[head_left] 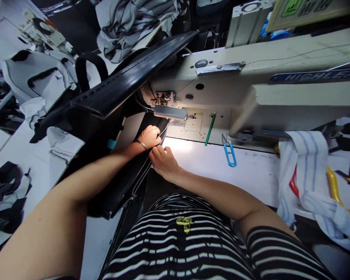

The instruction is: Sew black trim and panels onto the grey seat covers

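Note:
A large black sewn piece (116, 190) lies at the sewing machine's left, with thin grey cord (141, 175) along its right edge. My left hand (150, 136), a bracelet at its wrist, is closed on that edge just in front of the needle area. Right below it, my right hand (165, 162) pinches the same edge, its fingers curled and nearly touching the left hand. The exact grip under the fingers is hidden. Ahead of both hands is the lit sewing head (165, 98) with a grey bar-shaped part (169, 112) in front of it.
Blue thread snips (229, 151) and a green pencil (210, 129) lie right of the hands. A striped white cloth strip (306, 163) and yellow-handled scissors (335, 186) are farther right. A stiff black panel (134, 74) rises at left; grey fabric (128, 27) is heaped behind.

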`<state>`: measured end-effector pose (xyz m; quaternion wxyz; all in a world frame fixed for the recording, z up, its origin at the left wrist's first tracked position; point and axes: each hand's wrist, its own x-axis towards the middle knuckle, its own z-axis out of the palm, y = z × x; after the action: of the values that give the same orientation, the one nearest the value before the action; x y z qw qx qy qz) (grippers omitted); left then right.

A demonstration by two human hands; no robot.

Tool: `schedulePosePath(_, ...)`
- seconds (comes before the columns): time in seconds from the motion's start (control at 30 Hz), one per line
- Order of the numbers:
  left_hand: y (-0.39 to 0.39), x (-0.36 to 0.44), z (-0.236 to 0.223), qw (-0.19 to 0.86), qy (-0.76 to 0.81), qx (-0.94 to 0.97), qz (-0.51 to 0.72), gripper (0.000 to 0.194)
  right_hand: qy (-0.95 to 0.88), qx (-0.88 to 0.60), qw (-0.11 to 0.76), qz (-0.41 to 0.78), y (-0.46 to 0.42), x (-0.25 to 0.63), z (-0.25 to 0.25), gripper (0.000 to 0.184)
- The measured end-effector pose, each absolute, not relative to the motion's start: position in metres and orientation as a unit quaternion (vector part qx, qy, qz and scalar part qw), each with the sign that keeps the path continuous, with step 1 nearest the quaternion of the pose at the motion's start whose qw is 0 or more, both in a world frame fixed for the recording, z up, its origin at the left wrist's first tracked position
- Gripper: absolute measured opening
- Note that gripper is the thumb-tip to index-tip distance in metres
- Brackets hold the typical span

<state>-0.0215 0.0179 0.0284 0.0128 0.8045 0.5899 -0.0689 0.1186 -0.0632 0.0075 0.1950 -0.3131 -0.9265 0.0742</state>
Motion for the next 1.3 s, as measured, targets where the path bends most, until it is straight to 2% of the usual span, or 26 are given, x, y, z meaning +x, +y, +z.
schedulePosePath(0.17, 0.02, -0.017, 0.033, 0.014, 0.603, 0.797, -0.041, 0.02, -0.926, -0.301, 0.211, 0.087, -0.048, 0.107, -0.002, 0.035)
schedulePosePath(0.33, 0.007, -0.012, 0.025, 0.028, 0.573, 0.817, -0.064, 0.028, -0.971, -0.212, 0.085, 0.077, -0.05, 0.097, -0.01, 0.027)
schedulePosePath(0.4, -0.003, -0.008, 0.02, 0.03, 0.578, 0.811, -0.086, 0.034, -0.977, -0.187, 0.066, 0.083, -0.053, 0.094, -0.014, 0.029)
schedulePosePath(0.53, -0.016, -0.003, 0.012, 0.022, 0.621, 0.779, -0.088, 0.041, -0.976, -0.176, 0.091, 0.096, -0.054, 0.092, -0.022, 0.033)
schedulePosePath(0.83, -0.017, -0.009, 0.001, 0.005, 0.595, 0.803, -0.023, 0.036, -0.968, -0.191, 0.11, 0.116, -0.05, 0.095, -0.016, 0.032)
schedulePosePath(1.3, 0.022, 0.007, 0.006, -0.001, 0.599, 0.799, -0.064, 0.031, -0.967, -0.22, 0.077, 0.102, -0.017, 0.11, -0.014, 0.03)
